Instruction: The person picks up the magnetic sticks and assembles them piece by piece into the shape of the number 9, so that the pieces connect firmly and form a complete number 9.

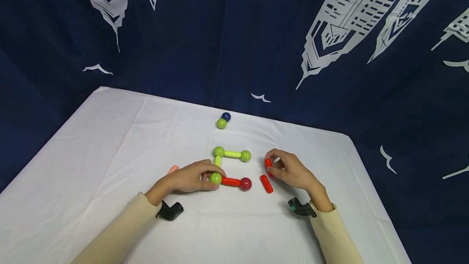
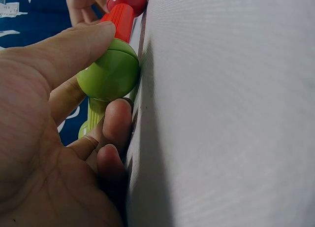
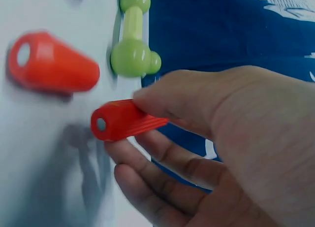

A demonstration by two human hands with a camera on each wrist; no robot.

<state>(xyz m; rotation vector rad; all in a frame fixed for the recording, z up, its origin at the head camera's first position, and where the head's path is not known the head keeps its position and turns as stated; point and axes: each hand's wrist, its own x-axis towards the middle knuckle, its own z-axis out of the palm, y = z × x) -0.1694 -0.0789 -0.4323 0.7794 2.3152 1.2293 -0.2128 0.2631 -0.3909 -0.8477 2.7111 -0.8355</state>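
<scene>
My left hand (image 1: pixel 192 177) grips the green ball (image 1: pixel 215 178) at one corner of a joined piece, its thumb on top of the ball in the left wrist view. From that ball a red rod (image 1: pixel 231 181) runs right to a red ball (image 1: pixel 246 183). A yellow-green rod (image 1: pixel 218 161) leads away to another green ball (image 1: pixel 218 151), then a second such rod (image 1: pixel 232 154) ends in a green ball (image 1: pixel 246 156). On the right, my right hand (image 1: pixel 293 170) pinches a loose red rod (image 3: pixel 118 121) with a round metal spot on its end. Beside it lies another red rod (image 1: pixel 266 184).
A blue ball (image 1: pixel 226 116) and a green ball (image 1: pixel 221 123) sit together near the back of the white-covered table (image 1: pixel 146 141). Partly behind the left wrist lies a salmon-pink piece (image 1: pixel 173 169). A dark blue patterned cloth (image 1: pixel 183 52) hangs behind the table.
</scene>
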